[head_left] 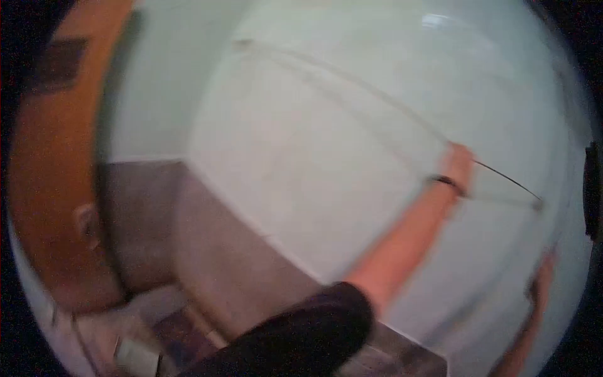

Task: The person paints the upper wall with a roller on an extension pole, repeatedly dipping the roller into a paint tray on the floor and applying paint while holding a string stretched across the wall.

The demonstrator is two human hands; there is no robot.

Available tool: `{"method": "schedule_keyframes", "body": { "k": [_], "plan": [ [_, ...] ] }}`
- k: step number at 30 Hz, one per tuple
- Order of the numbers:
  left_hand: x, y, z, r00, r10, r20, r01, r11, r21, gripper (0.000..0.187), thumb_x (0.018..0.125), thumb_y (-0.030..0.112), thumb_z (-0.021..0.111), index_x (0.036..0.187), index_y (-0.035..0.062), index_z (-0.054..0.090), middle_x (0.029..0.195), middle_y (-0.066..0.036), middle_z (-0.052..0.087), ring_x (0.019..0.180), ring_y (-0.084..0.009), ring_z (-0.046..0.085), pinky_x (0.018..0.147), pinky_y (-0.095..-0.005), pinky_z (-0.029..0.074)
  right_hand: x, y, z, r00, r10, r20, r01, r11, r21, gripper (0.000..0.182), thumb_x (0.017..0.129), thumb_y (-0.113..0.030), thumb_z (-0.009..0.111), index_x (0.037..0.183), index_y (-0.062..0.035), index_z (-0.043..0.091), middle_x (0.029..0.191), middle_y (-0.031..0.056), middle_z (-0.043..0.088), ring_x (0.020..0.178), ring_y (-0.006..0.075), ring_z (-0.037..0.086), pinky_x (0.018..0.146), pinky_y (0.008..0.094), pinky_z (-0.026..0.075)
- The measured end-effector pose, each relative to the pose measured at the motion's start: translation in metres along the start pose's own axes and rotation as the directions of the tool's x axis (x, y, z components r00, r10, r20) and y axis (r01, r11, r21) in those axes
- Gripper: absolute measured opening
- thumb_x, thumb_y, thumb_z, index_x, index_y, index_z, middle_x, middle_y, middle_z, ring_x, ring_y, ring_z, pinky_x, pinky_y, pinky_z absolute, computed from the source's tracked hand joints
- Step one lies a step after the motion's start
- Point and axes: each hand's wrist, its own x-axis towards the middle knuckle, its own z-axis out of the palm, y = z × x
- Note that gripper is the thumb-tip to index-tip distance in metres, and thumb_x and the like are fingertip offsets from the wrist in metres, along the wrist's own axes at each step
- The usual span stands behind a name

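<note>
My left hand (460, 164) is raised against a pale wall (301, 132), its fingers closed around a thin cord (505, 177). A dark band circles the wrist, below which the bare forearm runs down to a black sleeve. The cord stretches from a small fixing (244, 44) at the upper left, through my left hand, to another small dark point (539, 204) at the right. Low at the right edge is my right hand (545, 270), near the wall; its fingers are smeared by motion, and anything in them is too blurred to tell.
An orange-brown door (56, 163) with a dark panel and a handle stands at the left. Brownish lower wall (239, 257) runs below a pale border line. A pale box-like item (137, 357) lies at the lower left. A dark object (590, 191) shows at the far right.
</note>
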Motion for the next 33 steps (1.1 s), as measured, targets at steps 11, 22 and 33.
{"method": "schedule_keyframes", "body": {
  "k": [11,22,33],
  "plan": [
    [0.011,0.022,0.017,0.972,0.106,0.208,-0.18,0.907,0.381,0.031,0.082,0.019,0.046,0.106,-0.0001,0.055,0.115,-0.021,0.052,0.115,-0.0306,0.044,0.103,-0.0445,0.028,0.061,-0.085,0.347,0.879,-0.477,0.022,0.147,0.226,-0.963,0.022,0.087,-0.018,0.042,0.105,-0.0089,0.05,0.104,0.0077,0.053,0.094,0.0206,0.051,0.08,0.0326,0.04],
    [0.014,-0.052,0.026,0.975,0.207,0.08,-0.219,0.851,0.477,0.028,0.083,0.016,0.044,0.105,0.0007,0.054,0.113,-0.02,0.051,0.118,-0.0306,0.039,0.105,-0.0459,0.024,0.037,-0.118,0.346,0.834,-0.549,-0.062,-0.048,0.04,-0.998,0.016,0.086,-0.008,0.044,0.097,-0.0159,0.051,0.094,0.0,0.057,0.088,0.0143,0.053,0.077,0.0296,0.042],
    [-0.025,-0.027,-0.018,0.978,0.19,-0.082,-0.195,0.98,-0.046,0.023,0.063,-0.001,0.052,0.085,0.0057,0.052,0.084,-0.013,0.054,0.086,-0.0282,0.052,0.08,-0.0398,0.038,-0.049,0.014,0.012,0.909,0.003,-0.418,-0.127,0.955,-0.27,0.052,0.094,-0.03,0.036,0.142,-0.0203,0.019,0.127,0.016,0.048,0.097,0.0288,0.056,0.086,0.0414,0.045]
  ]
}}
